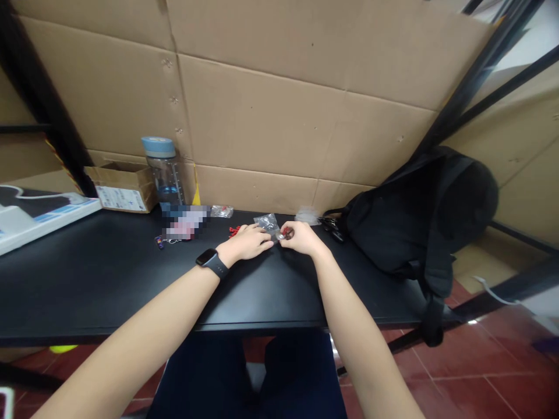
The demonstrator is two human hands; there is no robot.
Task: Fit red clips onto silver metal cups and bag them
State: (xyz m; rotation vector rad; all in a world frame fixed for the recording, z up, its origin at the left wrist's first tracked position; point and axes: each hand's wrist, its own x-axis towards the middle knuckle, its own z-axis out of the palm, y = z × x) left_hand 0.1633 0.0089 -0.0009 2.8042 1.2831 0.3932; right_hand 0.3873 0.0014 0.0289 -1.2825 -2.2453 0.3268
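While resting the left hand, grip wide, beside red pieces on the desk, pinches a shiny item in the right hand, grip narrow.

Sm. item, red w/ a shiny silvery bit, is held in the fingertips of the R hand, just above the blk tabletop; mostly hidden by the fingers, so exact shape & tilt unclear. Clear plastic bag, sm. & crinkled w/ glossy highlights, lies on the tabletop just beyond the L hand, btwn the two hands & nr both; contents too sm. to ID, & can't tell if it's sealed. Red pcs, sm. & bunched together, lie on the tabletop at the outer side of the L hand, partly hidden by it; exact count unclear.
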